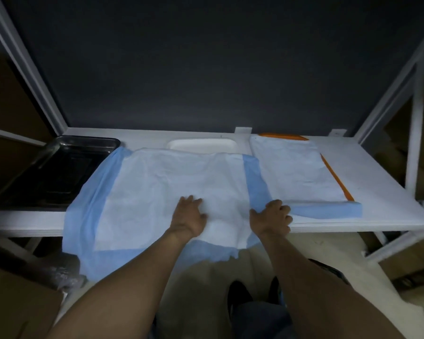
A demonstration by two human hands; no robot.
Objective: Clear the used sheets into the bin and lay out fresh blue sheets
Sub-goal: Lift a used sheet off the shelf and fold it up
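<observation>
Blue sheet [157,187] under flat left fingers [191,199], right fingers [284,209] curled round its edge

blue-edged sheet [157,187] spread flat, overhanging front, smaller sheet [296,172] beside, perhaps folded

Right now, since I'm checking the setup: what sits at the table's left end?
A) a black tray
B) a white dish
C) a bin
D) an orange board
A: the black tray lies left of the blue-edged sheet, at the table's left end.
</observation>
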